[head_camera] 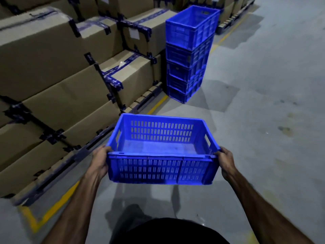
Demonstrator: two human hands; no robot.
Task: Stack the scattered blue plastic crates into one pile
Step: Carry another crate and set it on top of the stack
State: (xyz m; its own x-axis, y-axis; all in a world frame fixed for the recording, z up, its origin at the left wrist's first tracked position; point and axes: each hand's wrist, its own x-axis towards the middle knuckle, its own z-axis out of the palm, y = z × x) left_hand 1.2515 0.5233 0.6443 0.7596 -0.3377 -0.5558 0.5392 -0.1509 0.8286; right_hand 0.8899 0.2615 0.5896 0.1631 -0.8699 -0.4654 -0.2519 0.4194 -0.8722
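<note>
The person stands over the grey concrete floor (263, 103) holding 1 blue plastic crate (161, 152) out in front at about waist height, clear of the ground and level. The left hand (100, 161) grips the near left corner of its rim, fingers curled around the edge; the right hand (226, 162) clasps the near right corner the same way. The crate is rectangular and open-topped, its walls pierced with rows of narrow vertical slots, with a handle cut-out in each short end, and its smooth base holds nothing. Beyond it, well apart, a pile of blue crates (190, 55) stands on the floor, 5 high as far as I can count, ribbed on the outside; the top one looks empty from here. To the left, brown cardboard cartons (52, 71) bound with dark strapping and corner clips sit in stepped rows on pallets (140, 101), edged by a yellow floor line (52, 210).
</note>
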